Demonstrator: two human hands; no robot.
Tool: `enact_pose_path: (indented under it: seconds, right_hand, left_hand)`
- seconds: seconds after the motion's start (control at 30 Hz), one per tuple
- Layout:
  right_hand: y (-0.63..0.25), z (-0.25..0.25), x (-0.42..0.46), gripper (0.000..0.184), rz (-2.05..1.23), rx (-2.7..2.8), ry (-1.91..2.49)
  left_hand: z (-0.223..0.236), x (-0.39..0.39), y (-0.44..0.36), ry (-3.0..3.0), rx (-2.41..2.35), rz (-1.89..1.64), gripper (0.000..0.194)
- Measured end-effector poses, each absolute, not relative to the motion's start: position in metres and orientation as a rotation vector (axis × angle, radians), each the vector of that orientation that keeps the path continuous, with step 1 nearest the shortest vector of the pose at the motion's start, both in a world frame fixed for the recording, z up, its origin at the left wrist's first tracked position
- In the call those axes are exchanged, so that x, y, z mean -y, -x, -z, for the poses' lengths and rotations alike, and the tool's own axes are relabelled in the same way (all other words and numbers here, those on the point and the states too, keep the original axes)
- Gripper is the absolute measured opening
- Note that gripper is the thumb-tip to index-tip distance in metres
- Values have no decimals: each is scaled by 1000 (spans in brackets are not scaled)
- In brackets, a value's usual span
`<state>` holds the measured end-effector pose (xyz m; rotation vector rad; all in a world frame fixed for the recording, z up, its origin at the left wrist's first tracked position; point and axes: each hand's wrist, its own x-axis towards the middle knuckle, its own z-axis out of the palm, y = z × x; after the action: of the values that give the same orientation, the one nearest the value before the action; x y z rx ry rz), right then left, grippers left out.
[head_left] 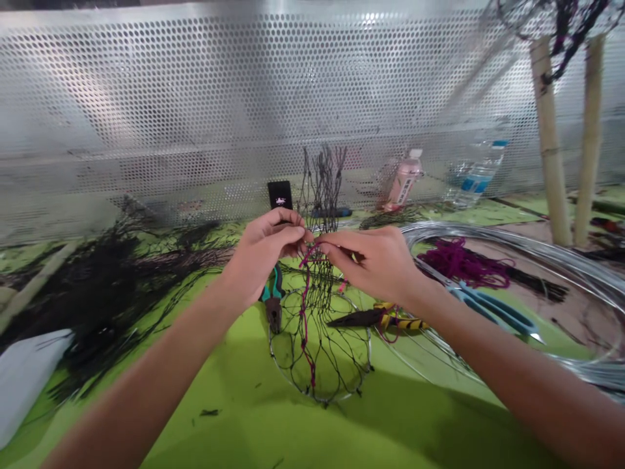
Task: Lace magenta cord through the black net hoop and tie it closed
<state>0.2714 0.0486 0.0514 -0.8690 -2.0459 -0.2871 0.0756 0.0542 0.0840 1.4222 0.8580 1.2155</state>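
A black knotted net (319,286) hangs down to a wire hoop (272,355), its loose strands rising above both hands. One purple cord (303,312) runs up the net from the hoop's near edge. My left hand (268,251) pinches at the upper net with thumb and forefinger near the cord's top end. Opposite it, my right hand (368,257) is closed with its fingertips on the purple cord. The fingertips of the two hands almost meet. Teal-handled pliers (274,303) lie beside the hoop at the left, and yellow-handled long-nose pliers (378,318) lie at its right.
Coiled silver wire (488,231) spreads at the right, with a purple cord bundle (463,260) and blue-handled scissors (488,306). Tangled black cord (122,286) covers the left. Behind stand a perforated metal panel (195,98), a pink bottle (404,181) and a clear bottle (478,179).
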Motion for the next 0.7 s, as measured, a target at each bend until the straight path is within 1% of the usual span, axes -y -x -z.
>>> enact_pose_path:
  seconds: [0.1,0.2,0.33,0.7]
  right_hand:
    - [-268,-50,-48,29,161,2046,938]
    - [-266,-50,-47,29,-79,2023,962]
    - [-264,-52,-47,33,-362,1983,880]
    - [-264,-52,-46,30,-509,1952,805]
  left_hand:
    - [-84,-54,-76,-1451,-866,-1210,8]
    - [-84,-53,-75,-1488,-866,-1208,8]
    - [-82,-54,-75,-1483,-925,-1271,10]
    - [-85,-55,-72,-1540,-987,-1229,8]
